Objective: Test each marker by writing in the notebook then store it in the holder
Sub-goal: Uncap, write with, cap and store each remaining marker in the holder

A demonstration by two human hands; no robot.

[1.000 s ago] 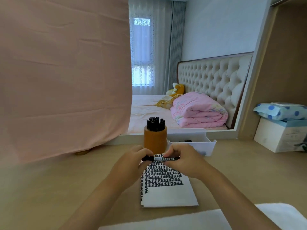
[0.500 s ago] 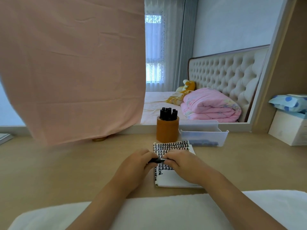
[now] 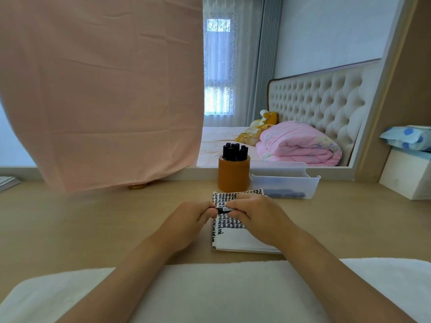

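Observation:
A black marker [image 3: 223, 209] lies level between my two hands, just above the notebook [image 3: 235, 238]. My left hand [image 3: 189, 220] pinches its left end and my right hand [image 3: 254, 217] grips its right part; most of the marker is hidden by fingers. The notebook page carries rows of black written marks in its upper half. Behind it stands a round brown holder [image 3: 233, 176] with several black markers [image 3: 234, 151] upright in it.
A clear plastic tray [image 3: 285, 184] with dark markers inside sits right of the holder. A pink cloth [image 3: 100, 89] hangs at the left. A white box [image 3: 408, 176] stands far right. A white towel [image 3: 210, 292] lies along the desk's near edge.
The view pulled back and tilted, so hands and notebook sit lower and farther off. My hands have closed in over the marker, covering more of it.

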